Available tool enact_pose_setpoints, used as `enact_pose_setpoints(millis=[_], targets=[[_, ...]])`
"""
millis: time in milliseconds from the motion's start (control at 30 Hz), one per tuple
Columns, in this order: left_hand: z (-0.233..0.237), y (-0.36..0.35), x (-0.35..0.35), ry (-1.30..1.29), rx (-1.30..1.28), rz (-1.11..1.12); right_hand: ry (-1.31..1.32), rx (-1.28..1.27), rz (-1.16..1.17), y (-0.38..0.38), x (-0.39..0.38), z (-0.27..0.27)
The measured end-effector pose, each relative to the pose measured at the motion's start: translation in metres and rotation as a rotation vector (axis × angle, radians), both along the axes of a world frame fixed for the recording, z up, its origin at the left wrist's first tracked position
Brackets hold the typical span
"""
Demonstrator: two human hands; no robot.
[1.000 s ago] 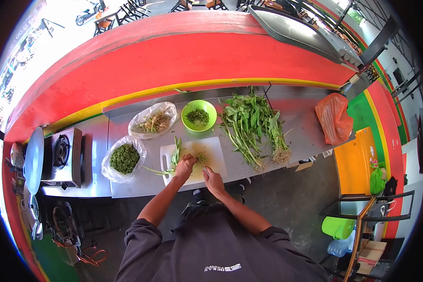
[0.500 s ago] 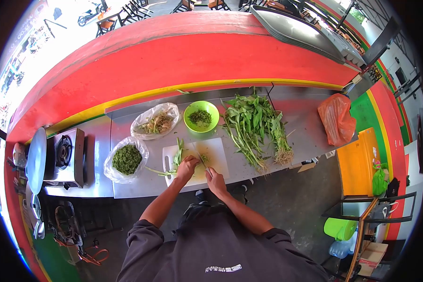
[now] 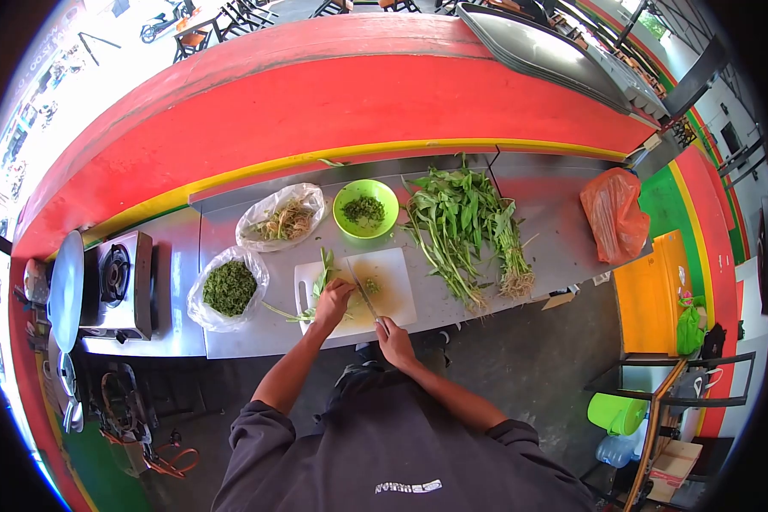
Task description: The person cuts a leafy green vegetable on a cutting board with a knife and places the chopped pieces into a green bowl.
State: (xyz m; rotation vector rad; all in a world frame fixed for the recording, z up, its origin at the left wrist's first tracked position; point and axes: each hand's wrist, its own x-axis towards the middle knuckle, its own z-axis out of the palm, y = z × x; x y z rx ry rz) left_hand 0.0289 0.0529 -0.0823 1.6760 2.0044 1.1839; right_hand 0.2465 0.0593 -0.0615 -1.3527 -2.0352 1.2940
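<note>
My right hand (image 3: 395,343) is closed around the handle of a knife (image 3: 364,293), whose blade slants up and left over a white cutting board (image 3: 396,271). Just left of the blade, my left hand (image 3: 334,300) has its fingers curled on leafy green stalks (image 3: 322,282), which stick out on its far side and to the left. Small chopped green bits (image 3: 371,286) lie beside the blade. Beyond the board stands a lime-green bowl (image 3: 388,224) with chopped greens in it.
Bunches of rooted leafy greens (image 3: 456,226) lie right of the board. To the left are a plastic bag of chopped greens (image 3: 229,288) and a bag of root ends (image 3: 286,224). A gas stove (image 3: 118,282) stands far left, an orange plastic bag (image 3: 613,215) far right.
My right hand has drawn slightly back toward me with the knife. My left hand has shifted a little to the left, still on the stalks.
</note>
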Motion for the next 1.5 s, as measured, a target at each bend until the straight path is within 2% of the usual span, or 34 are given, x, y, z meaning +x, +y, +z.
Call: enact_pose_setpoints(millis=[233, 400, 500, 667, 900, 1133, 1333, 1500], targets=[[-0.007, -0.002, 0.001, 0.048, 0.034, 0.0, 0.061, -0.046, -0.077, 0.007, 0.007, 0.01], [-0.008, -0.001, 0.006, 0.029, -0.026, 0.054, 0.001, -0.005, 0.044, 0.011, 0.013, 0.006], [-0.01, 0.001, 0.009, -0.015, -0.013, 0.101, 0.005, 0.0, 0.034, 0.011, 0.015, 0.007], [-0.015, 0.012, 0.019, 0.028, -0.008, 0.011, -0.039, -0.019, -0.014, 0.021, 0.023, 0.009], [0.002, 0.022, 0.023, -0.053, 0.009, 0.039, 0.009, -0.048, 0.016, 0.024, 0.031, 0.007], [0.02, 0.008, -0.005, -0.14, 0.001, 0.109, 0.046, -0.033, 0.083, 0.02, 0.035, -0.002], [0.022, -0.001, -0.007, -0.153, -0.033, 0.06, -0.013, 0.026, 0.151, 0.029, 0.033, 0.0], [0.017, 0.008, 0.009, 0.007, 0.004, -0.129, -0.053, 0.022, 0.071, 0.035, 0.032, 0.006]])
